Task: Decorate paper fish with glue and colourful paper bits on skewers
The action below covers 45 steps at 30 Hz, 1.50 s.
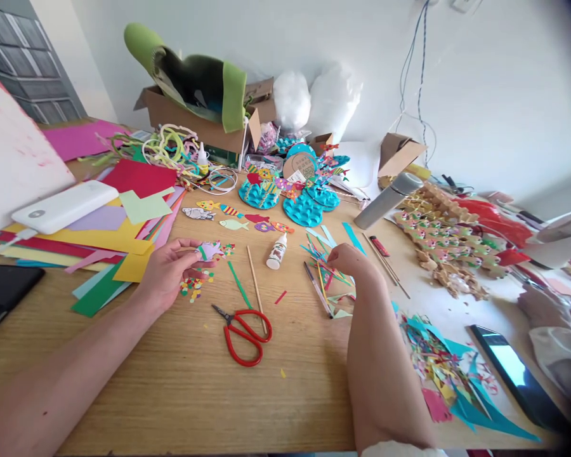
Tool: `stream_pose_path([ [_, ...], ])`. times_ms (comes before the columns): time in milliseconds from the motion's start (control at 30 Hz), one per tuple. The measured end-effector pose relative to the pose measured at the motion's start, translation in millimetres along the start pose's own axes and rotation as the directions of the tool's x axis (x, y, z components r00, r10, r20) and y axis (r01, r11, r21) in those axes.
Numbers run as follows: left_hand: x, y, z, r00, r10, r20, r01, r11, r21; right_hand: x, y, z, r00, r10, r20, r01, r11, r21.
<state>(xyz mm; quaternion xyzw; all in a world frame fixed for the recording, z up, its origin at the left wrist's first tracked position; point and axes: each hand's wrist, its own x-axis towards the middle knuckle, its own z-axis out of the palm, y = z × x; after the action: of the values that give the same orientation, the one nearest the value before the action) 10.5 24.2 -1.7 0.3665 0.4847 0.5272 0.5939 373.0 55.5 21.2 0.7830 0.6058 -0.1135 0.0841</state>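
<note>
Fish (211, 251) in left grip (174, 270), right grip (351, 261) by paper strips (330, 278).

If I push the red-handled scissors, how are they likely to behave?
The red-handled scissors will probably slide rather than roll, since they lie flat on the wooden table. They may swivel, as their blades look short beside the wide handle loops. The wooden stick might shift too, because it crosses a loop.

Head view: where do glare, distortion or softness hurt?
Head view, right: tabletop washed pale, corners dark; head view, right of centre: grey flask leans outward, perhaps lens stretch; head view, near centre: scissors look sharp, but lilac paper fish in left hand shows little fine detail.
</note>
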Motion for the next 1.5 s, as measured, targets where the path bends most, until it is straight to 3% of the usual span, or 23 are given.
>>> stream_pose_path([
  [367,1.0,-1.2,0.1,1.000,0.002,0.004,-0.002,1.000,0.003,12.0,3.2,4.4,0.996,-0.019,0.086,0.026,0.997,-0.078],
  [767,2.7,-3.9,-3.9,1.000,0.004,0.028,-0.005,1.000,0.017,10.3,6.7,4.9,0.988,-0.101,0.117,0.099,0.995,0.022],
  [1267,1.9,-4.5,-2.6,0.998,-0.045,0.043,0.046,0.999,-0.013,-6.4,8.3,-21.0,0.989,-0.131,-0.065,0.144,0.943,0.300],
  [1367,1.1,-5.3,-2.2,0.997,-0.048,0.057,0.049,0.998,-0.025,-8.7,12.9,-23.9,0.982,-0.113,-0.152,0.169,0.887,0.430],
  [1500,1.2,-7.0,-0.8,0.996,-0.056,0.071,0.059,0.997,-0.043,-11.1,19.9,-26.0,0.969,0.001,-0.246,0.181,0.674,0.716],
])
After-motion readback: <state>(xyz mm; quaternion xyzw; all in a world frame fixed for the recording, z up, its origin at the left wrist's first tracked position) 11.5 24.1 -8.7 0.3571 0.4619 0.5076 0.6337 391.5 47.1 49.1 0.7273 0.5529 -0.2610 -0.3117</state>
